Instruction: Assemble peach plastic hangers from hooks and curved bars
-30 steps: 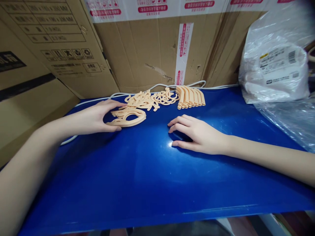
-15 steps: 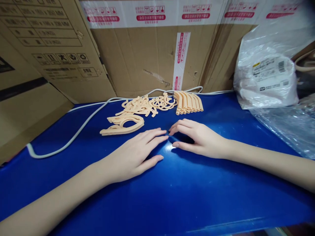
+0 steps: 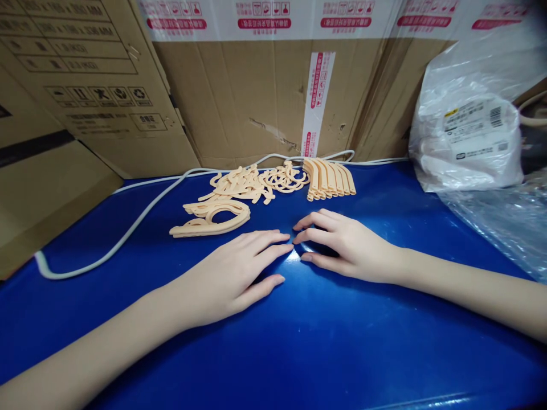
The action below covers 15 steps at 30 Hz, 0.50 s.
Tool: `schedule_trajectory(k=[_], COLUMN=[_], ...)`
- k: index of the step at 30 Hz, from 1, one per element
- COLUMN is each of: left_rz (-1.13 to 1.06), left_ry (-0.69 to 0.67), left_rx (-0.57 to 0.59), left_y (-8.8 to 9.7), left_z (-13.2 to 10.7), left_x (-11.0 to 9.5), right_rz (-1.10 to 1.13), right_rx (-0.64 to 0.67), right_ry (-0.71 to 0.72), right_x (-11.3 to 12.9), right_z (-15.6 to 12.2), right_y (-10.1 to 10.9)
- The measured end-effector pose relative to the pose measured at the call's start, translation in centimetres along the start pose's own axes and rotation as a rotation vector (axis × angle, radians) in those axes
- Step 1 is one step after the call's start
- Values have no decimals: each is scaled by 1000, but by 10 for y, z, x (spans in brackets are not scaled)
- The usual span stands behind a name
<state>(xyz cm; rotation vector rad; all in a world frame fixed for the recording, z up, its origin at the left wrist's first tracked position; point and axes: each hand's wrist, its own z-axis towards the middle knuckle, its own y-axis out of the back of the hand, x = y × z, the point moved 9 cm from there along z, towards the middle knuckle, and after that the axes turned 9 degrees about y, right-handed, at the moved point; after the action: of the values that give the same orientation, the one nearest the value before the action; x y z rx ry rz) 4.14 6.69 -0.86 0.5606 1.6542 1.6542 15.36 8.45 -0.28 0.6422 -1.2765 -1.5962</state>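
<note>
My left hand lies palm down on the blue tabletop, its fingers stretched out and thumb apart, holding nothing. Facing it, my right hand is open too, fingers slightly curved and spread, with its fingertips close to those of the left. Beyond the left hand lies a small stack of beige plastic pieces with an oval opening. Behind that are a loose heap of beige curved pieces and a cluster of beige hooks. Past the right hand sits a neat row of beige curved arms.
A white cable runs along the back and loops down on the left. Cardboard boxes wall off the back and left. On the right stands a plastic-wrapped roll with a label, with clear plastic film spread before it.
The view has shifted slightly, so things sit a little differently in the picture. Both hands stay open in nearly the same place, and the beige pieces have not moved.
</note>
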Motion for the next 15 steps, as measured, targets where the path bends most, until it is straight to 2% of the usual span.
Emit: schedule_trajectory(k=[15], left_rz=[-3], left_ry=[-24], left_rx=[-35], left_y=[2], left_z=[0], left_x=[-2], right_rz=[-16], right_rx=[6], right_ry=[0], right_x=[3], right_z=[0], right_y=[-3])
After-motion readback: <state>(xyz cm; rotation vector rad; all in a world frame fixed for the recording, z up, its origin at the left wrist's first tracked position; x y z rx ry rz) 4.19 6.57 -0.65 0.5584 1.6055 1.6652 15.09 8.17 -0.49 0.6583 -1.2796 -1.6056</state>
